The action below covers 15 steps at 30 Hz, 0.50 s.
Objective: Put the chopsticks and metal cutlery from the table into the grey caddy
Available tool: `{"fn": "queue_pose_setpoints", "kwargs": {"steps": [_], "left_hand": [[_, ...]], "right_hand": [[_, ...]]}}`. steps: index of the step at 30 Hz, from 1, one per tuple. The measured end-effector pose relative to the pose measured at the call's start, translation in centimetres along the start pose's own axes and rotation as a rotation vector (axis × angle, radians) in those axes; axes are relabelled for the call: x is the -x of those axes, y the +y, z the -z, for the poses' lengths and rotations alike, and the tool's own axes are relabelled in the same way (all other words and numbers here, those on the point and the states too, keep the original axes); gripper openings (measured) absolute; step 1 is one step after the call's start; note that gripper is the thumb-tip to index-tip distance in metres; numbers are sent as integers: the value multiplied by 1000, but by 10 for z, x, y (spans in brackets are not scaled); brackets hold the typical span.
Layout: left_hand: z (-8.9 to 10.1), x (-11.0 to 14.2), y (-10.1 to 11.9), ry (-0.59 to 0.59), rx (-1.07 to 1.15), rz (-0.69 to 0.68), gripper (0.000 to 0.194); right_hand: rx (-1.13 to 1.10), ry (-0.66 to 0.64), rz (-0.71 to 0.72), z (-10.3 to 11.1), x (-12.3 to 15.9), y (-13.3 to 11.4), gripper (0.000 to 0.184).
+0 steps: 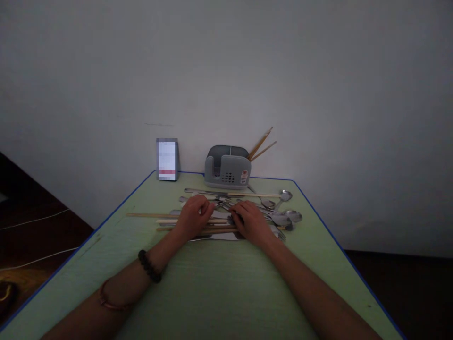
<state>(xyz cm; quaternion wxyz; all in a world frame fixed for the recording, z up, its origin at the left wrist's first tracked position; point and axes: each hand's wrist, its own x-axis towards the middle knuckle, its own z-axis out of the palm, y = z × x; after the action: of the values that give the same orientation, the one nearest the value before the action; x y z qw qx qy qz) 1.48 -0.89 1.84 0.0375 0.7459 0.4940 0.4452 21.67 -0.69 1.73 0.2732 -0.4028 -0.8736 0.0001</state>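
Note:
Both my hands rest on a heap of cutlery [247, 208] spread across the far half of a green table [219, 288]. My left hand [194, 216] lies with fingers curled over wooden chopsticks [148, 216] and metal pieces; what it grips, if anything, is hidden. My right hand [250, 220] also lies curled on the pile, beside spoons [288, 216] and forks. Behind the heap stands a grey cutlery holder [227, 167] with a few chopsticks [261, 144] leaning out of its right compartment.
A small upright card or box [167, 159] stands at the table's back left against a plain wall. The table has a blue edge [106, 217]. White cables [31, 257] lie on the dark floor to the left.

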Motion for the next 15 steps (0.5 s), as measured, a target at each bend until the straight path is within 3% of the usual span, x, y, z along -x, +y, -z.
{"fn": "queue_pose_setpoints", "kwargs": {"steps": [5, 9, 12, 15], "left_hand": [[-3, 1, -4, 2, 23, 41, 2], [0, 3, -10, -19, 18, -70, 22], [1, 5, -11, -108, -13, -134, 24], [0, 6, -11, -215, -80, -166, 24]], "right_hand": [[5, -34, -16, 0, 0, -3, 18], [3, -88, 8, 0, 2, -4, 22], [1, -110, 16, -1, 2, -4, 29], [7, -107, 3, -1, 2, -5, 25]]}}
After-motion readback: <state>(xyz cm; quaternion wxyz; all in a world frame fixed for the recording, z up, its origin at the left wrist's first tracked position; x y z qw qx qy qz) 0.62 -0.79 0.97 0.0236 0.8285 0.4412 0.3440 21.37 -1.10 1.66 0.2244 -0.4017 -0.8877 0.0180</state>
